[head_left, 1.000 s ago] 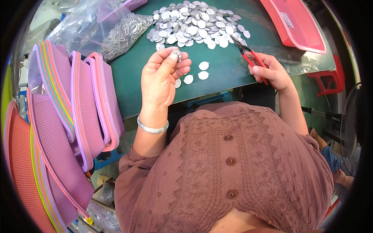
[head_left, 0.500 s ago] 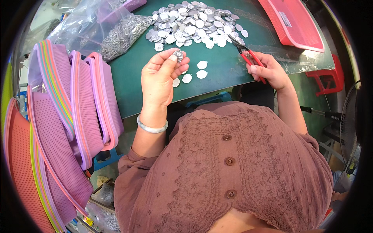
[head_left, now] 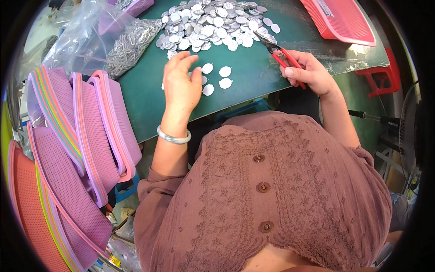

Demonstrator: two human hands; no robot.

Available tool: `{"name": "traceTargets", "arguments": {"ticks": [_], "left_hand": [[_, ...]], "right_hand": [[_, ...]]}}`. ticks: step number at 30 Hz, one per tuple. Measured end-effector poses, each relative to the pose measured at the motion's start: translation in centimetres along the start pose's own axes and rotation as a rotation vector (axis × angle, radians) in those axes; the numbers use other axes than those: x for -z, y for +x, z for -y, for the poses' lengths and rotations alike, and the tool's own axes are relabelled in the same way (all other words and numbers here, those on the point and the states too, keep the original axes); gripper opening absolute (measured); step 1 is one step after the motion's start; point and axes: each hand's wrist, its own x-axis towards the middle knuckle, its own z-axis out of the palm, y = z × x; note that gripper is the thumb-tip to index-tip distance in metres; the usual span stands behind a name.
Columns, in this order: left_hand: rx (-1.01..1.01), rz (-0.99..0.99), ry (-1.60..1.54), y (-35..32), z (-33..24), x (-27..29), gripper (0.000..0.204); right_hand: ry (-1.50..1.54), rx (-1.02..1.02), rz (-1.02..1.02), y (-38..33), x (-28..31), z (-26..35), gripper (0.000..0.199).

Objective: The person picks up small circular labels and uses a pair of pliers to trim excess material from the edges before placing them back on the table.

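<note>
My left hand (head_left: 181, 84) hovers over the green table, its fingers stretched and the thumb apart, with no disc showing in it. Several silver oval discs with small loops, one of them a disc (head_left: 225, 71) to the right of that hand, lie spread on the table; the hand partly covers others. Red-handled pliers (head_left: 290, 68) are gripped in my right hand (head_left: 312, 77). Their dark jaws point up and left, toward the near right edge of a large heap of silver discs (head_left: 213, 27) at the back.
At the back left, a clear plastic bag (head_left: 86, 41) holds many metal links (head_left: 131, 47). Nested purple, pink and orange baskets (head_left: 99, 131) crowd my left side. A pink basket (head_left: 342, 22) sits at the table's back right. Beyond the right edge are a red stool (head_left: 383, 75) and a fan (head_left: 408, 127).
The disc that was pinched in my left hand is gone from its fingers, which have opened, and the hand has moved slightly left. My right hand still holds the pliers.
</note>
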Motion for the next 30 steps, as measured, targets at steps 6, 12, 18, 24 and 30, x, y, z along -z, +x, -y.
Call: {"name": "traceTargets", "arguments": {"ticks": [6, 12, 18, 24, 30], "left_hand": [[0.029, 0.104, 0.119, -0.2, -0.4, -0.2, 0.022], [0.037, 0.136, 0.145, 0.4, -0.9, -0.7, 0.011], [0.607, 0.312, -0.945, 1.2, -3.0, 0.4, 0.009], [0.602, 0.213, -1.153, 1.1, -4.8, 0.9, 0.026], [0.585, 0.200, -1.194, 0.9, -5.4, 1.3, 0.019]], "right_hand": [[-0.005, 0.017, 0.019, 0.2, 0.2, -0.4, 0.047], [0.026, -0.006, 0.040, 0.1, 0.0, 0.0, 0.049], [-0.320, 0.193, 0.077, 0.0, -1.3, 0.6, 0.057], [-0.602, 0.374, 0.002, 0.2, -3.0, 1.6, 0.060], [-0.652, 0.386, 0.009, -0.3, -3.6, 3.0, 0.060]]}}
